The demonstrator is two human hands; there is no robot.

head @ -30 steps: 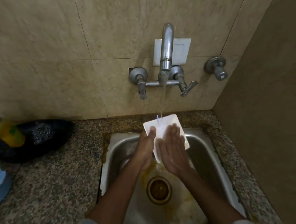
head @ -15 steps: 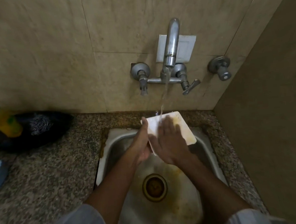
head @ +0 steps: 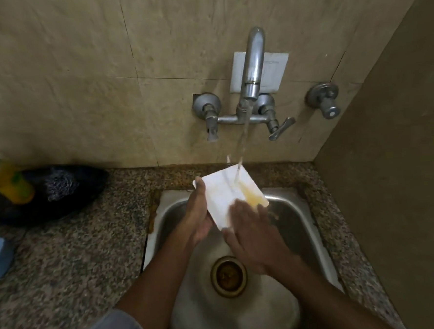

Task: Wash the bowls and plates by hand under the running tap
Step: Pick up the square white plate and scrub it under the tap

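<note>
- my right hand, flat and open, has slid down the square white plate, baring a yellow stain under the tap stream.
- my left hand grips the plate's left edge; i judge more rubbing is needed.

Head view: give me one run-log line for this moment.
tap: running | plate: white, square, yellow residue, over sink | left hand: holds plate edge | right hand: flat, rubbing plate face

The plate is sitting over the sink below the tap, between the left hand and right hand. A bottle is standing on the counter, well left of the sink.
</note>
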